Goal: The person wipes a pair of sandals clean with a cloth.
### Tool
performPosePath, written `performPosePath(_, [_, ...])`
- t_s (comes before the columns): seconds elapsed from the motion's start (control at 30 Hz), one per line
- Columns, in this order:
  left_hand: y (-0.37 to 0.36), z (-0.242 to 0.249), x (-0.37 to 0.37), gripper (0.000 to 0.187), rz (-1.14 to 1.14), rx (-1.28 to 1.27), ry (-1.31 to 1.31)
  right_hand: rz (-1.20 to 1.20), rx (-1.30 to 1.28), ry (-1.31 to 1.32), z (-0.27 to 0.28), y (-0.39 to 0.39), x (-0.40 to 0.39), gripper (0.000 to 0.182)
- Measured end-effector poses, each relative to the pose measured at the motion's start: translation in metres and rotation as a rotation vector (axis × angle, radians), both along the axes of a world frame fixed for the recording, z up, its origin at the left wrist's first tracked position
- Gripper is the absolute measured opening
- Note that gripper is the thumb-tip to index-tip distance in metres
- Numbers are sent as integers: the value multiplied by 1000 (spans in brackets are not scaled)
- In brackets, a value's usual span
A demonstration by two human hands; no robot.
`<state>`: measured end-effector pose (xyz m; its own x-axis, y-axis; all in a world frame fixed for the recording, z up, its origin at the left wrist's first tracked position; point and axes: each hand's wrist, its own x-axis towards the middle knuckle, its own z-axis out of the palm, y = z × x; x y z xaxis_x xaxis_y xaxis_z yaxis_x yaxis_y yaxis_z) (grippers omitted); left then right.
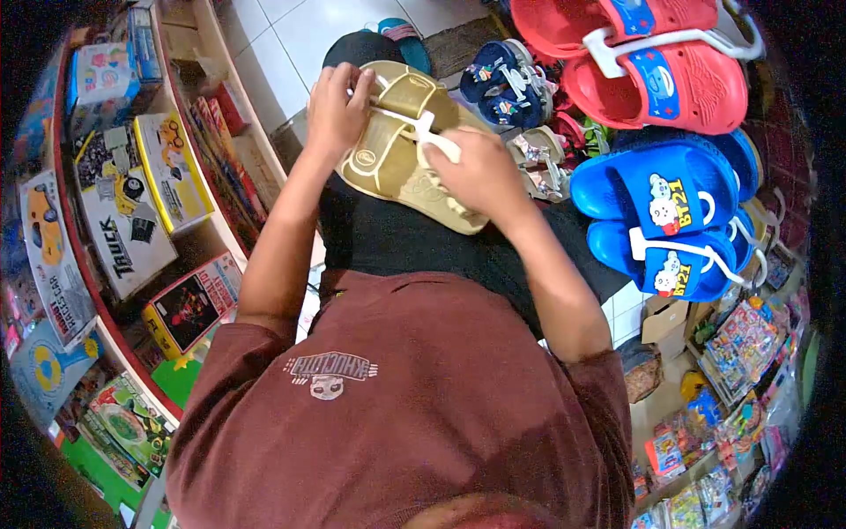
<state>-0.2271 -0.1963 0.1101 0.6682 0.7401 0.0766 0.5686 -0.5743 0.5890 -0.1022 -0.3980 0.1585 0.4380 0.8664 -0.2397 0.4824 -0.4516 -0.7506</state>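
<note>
A pair of tan slide sandals (401, 181) with wide straps rests across my dark-clothed lap. A white plastic shoe hanger (426, 129) runs over the straps. My left hand (337, 108) is closed at the left edge of the upper sandal's strap, where a bit of white shows by the fingers. With closed fingers, my right hand (483, 175) holds the hanger near its hook, above the lower sandal. Part of the hanger is hidden under that hand.
Blue slides (670, 203) and red clogs (656, 84) hang on white hangers at right. Small navy sandals (507, 84) sit behind. Boxed toys (123, 207) fill the shelf at left. More packaged goods (745, 344) lie at lower right. White floor tiles (269, 62) show beyond.
</note>
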Motion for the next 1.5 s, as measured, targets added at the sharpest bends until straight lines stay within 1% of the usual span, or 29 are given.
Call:
performPosePath(0.03, [1, -4, -2, 26, -16, -1, -75, 58, -117, 119, 8, -8, 11, 31])
performPosePath(0.07, [0, -7, -6, 26, -18, -18, -121, 104, -251, 227, -3, -16, 23, 31])
performPosePath(0.13, [-2, -5, -7, 26, -34, -55, -207, 15, -263, 603, 1, -31, 35, 38])
performPosePath(0.17, [-2, -6, -8, 26, -35, -102, -235, -37, -329, 791, 9, -30, 38, 39])
performPosePath(0.27, [4, -12, -6, 26, -37, -218, -328, -214, 8, 888, 5, -8, 18, 38])
performPosePath(0.3, [7, -15, -7, 25, -41, -244, -346, -267, 36, 1027, 2, 0, 12, 39])
performPosePath(0.33, [11, -16, -7, 25, -45, -266, -365, -336, 37, 965, 8, 5, 5, 38])
performPosePath(0.4, [16, -15, -10, 25, -56, -325, -361, -179, 7, 830, 0, -3, 2, 39])
performPosePath(0.43, [17, -13, -12, 25, -63, -356, -354, -102, -56, 810, 7, -7, 2, 38])
performPosePath(0.5, [16, -3, -15, 24, -118, -319, -309, 42, -183, 768, 25, -22, 1, 38])
performPosePath(0.6, [15, 2, -16, 24, -168, -326, -295, -54, -57, 931, 13, -48, -6, 36])
performPosePath(0.63, [15, 2, -16, 24, -164, -340, -297, -141, -73, 942, 9, -53, -8, 35])
performPosePath(0.67, [15, 2, -16, 24, -161, -355, -296, -213, -61, 1025, 5, -55, -10, 35])
performPosePath(0.73, [19, 2, -12, 26, -203, -304, -273, -370, -31, 1192, -1, -53, -19, 36])
performPosePath(0.77, [21, 3, -10, 28, -227, -276, -262, -363, -17, 1235, -6, -51, -20, 39])
performPosePath(0.87, [28, 17, -3, 29, -268, -217, -162, -295, -65, 1098, -5, -42, -32, 40])
performPosePath(0.9, [30, 23, 0, 28, -299, -225, -132, -180, -26, 1051, -8, -40, -31, 41])
performPosePath(0.97, [33, 36, 4, 27, -357, -245, -72, -80, 50, 919, -6, -35, -37, 41])
performPosePath(1.0, [34, 40, 6, 29, -364, -183, 55, -32, 84, 849, -6, -32, -41, 41])
performPosePath(1.03, [34, 43, 8, 32, -370, -124, 181, 19, 140, 705, -9, -28, -47, 41])
performPosePath(1.07, [33, 44, 9, 35, -375, -64, 306, 36, 170, 629, -6, -25, -50, 40])
performPosePath(1.17, [11, 38, 14, 37, -222, 122, 459, 116, 275, 376, 6, -23, -52, 39])
performPosePath(1.27, [2, 21, 16, 36, -141, 66, 372, 289, 195, 286, 11, -30, -33, 37])
performPosePath(1.3, [2, 22, 16, 35, -158, 27, 371, 317, 235, 193, 7, -32, -24, 36])
performPosePath(1.4, [3, 20, 16, 34, -198, -73, 339, 224, 223, -100, 13, -31, -9, 37])
performPosePath(1.43, [7, 14, 15, 34, -220, -94, 315, 291, 224, -252, 16, -28, -5, 41])
performPosePath(1.5, [7, 12, 16, 34, -240, -80, 306, 363, 174, -338, 10, -28, -6, 43])
